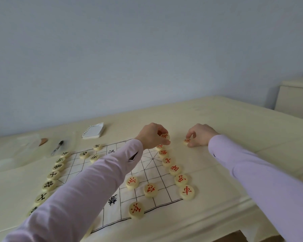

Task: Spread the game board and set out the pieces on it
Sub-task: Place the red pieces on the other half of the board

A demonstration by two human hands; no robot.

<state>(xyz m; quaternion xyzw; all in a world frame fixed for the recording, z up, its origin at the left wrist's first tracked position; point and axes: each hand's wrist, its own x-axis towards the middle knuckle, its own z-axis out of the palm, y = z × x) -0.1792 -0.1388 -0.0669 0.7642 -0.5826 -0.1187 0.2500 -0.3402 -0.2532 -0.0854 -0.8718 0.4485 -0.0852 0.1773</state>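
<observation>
A white cloth game board (147,173) with black grid lines lies spread on the cream table. Round cream pieces with black characters (50,185) line its left edge, and several more stand near its far left corner. Pieces with red characters (175,169) line its right edge, and three more red pieces (150,190) stand inside the board. My left hand (151,136) reaches across the board and pinches a red piece (165,136) just above the far right corner. My right hand (200,134) pinches another red piece (187,141) on the table, to the right of the board.
A small spiral notepad (94,131) lies beyond the board's far edge. A pen (57,147) and a clear plastic bag (16,152) lie at the far left. The table's near edge (217,222) runs close below the board. A cream cabinet (296,100) stands at right.
</observation>
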